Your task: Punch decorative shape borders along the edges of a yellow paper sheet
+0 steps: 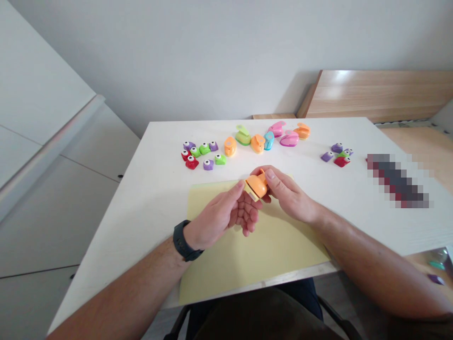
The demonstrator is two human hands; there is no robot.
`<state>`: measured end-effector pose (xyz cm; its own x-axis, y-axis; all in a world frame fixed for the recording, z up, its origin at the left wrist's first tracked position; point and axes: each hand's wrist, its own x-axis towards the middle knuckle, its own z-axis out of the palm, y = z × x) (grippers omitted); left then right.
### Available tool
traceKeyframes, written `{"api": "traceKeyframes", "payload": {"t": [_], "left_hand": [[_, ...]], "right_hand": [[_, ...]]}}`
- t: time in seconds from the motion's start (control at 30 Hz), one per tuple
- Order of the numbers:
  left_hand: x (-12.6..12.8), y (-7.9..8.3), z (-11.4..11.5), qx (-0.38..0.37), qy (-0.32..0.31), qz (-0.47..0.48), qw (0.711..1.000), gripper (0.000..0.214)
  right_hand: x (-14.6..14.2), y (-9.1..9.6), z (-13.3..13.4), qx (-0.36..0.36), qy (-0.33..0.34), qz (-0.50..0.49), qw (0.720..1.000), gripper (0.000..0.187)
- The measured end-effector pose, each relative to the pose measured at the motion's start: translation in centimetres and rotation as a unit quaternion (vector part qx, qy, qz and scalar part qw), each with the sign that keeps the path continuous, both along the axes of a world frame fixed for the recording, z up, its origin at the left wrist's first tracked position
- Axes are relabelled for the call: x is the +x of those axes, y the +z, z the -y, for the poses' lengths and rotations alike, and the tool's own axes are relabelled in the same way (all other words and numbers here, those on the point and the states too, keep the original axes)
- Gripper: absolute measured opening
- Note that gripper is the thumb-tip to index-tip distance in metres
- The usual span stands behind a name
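Note:
An orange craft punch (257, 185) is held up in front of me, tilted, with its pale yellow base facing down and left. My right hand (292, 196) grips it by the lever end, thumb on top. The thumb of my left hand (221, 215) rests against the base edge, while its other fingers curl loosely below. A dark watch (184, 242) is on my left wrist. Beneath both hands lies a large yellow paper sheet (262, 255), partly covered by them.
Several larger craft punches, among them green (243, 137), blue (269, 141) and pink (289, 139), stand along the back of the white table (148, 189). Small punches (192, 163) cluster at the left, others (341, 161) at the right. A blurred-out dark object (398, 182) lies at the right edge.

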<state>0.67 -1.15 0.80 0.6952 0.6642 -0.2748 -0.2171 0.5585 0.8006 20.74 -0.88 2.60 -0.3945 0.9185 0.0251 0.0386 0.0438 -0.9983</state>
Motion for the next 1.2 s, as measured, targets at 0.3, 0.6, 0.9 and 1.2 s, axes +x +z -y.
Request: {"api": "traceKeyframes", "payload": {"t": [0.3, 0.6, 0.9, 1.2], "left_hand": [[0.05, 0.58, 0.06, 0.023, -0.014, -0.021, 0.999, 0.072], [0.02, 0.81, 0.18, 0.039, -0.021, -0.04, 0.998, 0.073], [-0.1, 0.68, 0.17, 0.037, -0.03, -0.035, 0.998, 0.07], [0.16, 0.21, -0.16, -0.012, 0.003, -0.027, 1.0, 0.065]], "right_hand": [[-0.1, -0.07, -0.04, -0.004, -0.009, 0.0, 1.0, 0.053], [-0.1, -0.42, -0.15, -0.012, -0.012, 0.003, 1.0, 0.057], [-0.1, -0.38, -0.11, -0.016, -0.007, 0.001, 1.0, 0.057], [0.0, -0.37, -0.06, 0.032, -0.032, 0.01, 0.999, 0.038]]}}
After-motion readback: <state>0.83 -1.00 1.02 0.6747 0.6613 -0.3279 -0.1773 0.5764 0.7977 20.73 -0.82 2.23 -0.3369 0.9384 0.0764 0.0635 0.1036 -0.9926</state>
